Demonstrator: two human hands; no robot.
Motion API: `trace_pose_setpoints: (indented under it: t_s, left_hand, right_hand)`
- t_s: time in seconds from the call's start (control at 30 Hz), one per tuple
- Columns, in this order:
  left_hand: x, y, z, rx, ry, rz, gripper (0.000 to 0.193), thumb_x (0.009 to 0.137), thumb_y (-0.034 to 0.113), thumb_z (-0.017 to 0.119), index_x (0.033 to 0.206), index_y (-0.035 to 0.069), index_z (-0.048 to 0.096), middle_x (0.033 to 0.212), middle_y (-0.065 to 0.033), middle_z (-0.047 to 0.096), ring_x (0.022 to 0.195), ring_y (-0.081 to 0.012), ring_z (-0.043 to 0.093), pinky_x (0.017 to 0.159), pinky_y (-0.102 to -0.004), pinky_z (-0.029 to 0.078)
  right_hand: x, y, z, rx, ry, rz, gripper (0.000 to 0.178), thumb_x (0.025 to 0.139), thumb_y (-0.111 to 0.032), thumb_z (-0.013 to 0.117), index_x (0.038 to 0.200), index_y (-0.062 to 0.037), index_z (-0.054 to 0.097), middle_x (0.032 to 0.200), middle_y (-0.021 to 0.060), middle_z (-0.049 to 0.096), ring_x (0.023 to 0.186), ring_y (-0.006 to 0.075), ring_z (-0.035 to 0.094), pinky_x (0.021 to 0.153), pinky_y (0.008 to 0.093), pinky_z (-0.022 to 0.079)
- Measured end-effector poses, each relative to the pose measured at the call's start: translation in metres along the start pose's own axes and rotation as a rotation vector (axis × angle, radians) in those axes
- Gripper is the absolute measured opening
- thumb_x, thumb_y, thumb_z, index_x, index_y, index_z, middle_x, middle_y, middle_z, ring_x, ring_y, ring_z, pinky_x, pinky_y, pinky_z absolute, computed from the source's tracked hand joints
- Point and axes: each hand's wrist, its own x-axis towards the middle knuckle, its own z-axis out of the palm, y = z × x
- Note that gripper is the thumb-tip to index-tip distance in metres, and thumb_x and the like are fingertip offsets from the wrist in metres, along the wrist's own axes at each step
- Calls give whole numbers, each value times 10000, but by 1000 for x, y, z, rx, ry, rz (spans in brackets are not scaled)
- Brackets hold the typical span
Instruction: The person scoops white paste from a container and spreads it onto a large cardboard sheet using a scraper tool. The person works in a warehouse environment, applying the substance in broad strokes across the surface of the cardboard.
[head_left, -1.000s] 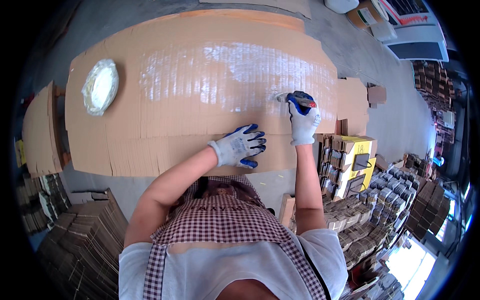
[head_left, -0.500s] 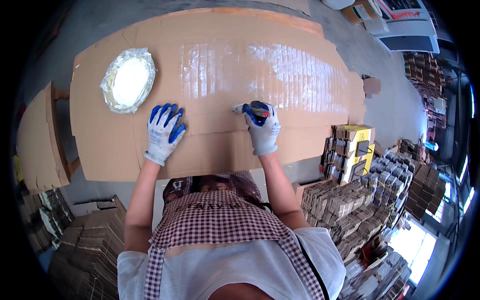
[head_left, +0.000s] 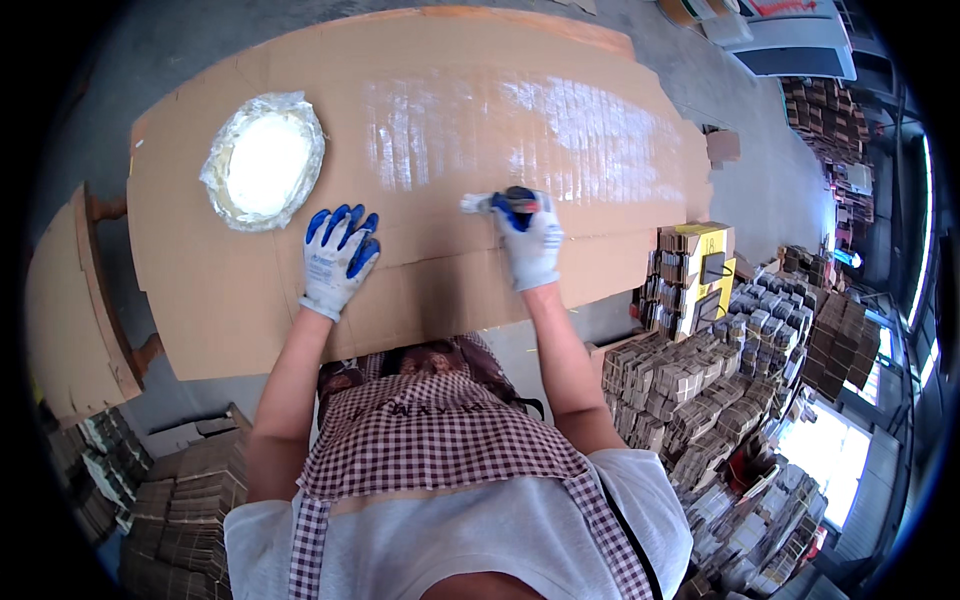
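A large cardboard sheet (head_left: 230, 300) lies on the table in front of me. My left hand (head_left: 338, 258), in a white glove with blue fingertips, rests palm down on it with the fingers spread. My right hand (head_left: 530, 237), gloved the same way, is closed around a brush (head_left: 476, 203); its pale bristles point left, low over or touching the cardboard. Its handle is mostly hidden by my fingers. Beyond my left hand sits a shallow round basin (head_left: 218, 182), lined with clear plastic and holding something bright white. Wet, shiny white streaks cover the cardboard's far middle and right.
At the left stands another cardboard-covered table (head_left: 75, 310) with wooden legs. Bundled cardboard stacks (head_left: 690, 385) fill the floor on my right, beside yellow-sided cartons (head_left: 709, 275). More flat cardboard (head_left: 190, 510) is piled at the lower left. White machinery (head_left: 790, 40) stands far right.
The whole view has tilted slightly. My right hand still grips the brush, whose bristles now show broader and whiter. My left hand stays flat on the cardboard.
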Motion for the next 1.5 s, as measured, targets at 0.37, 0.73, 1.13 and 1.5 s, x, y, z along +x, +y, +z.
trace_pose_setpoints:
  t_s: [0.37,0.73,1.13,1.5]
  left_hand:
    - [-2,1,1,-1,-5,-14,404,850,272,682,1238,161,681,1322,-63,620,1226,-268,546,1100,-479,357]
    - [-4,-2,-1,-31,-2,-26,401,845,299,688,1224,168,684,1319,-68,619,1221,-284,547,1087,-486,369]
    - [-8,-8,1,-47,43,-14,407,870,331,653,1241,165,660,1272,-63,630,1199,-264,561,1063,-489,394]
    - [-14,-10,4,-78,24,-42,334,912,377,595,1173,175,648,1229,-63,608,1164,-236,553,1025,-446,398]
  right_hand:
    - [-5,-46,12,169,-162,73,395,803,-200,796,1120,-46,618,1078,166,632,939,328,657,827,399,530]
    - [14,-28,3,122,-176,115,385,805,-176,776,1142,-61,628,1084,146,647,955,321,655,840,392,529]
    - [41,-76,24,277,-120,-31,279,801,-102,791,1038,2,685,977,107,732,863,211,690,781,330,544]
    - [46,-220,179,-34,-406,-533,395,789,-258,806,1084,-33,673,1005,141,708,885,275,681,793,348,537]
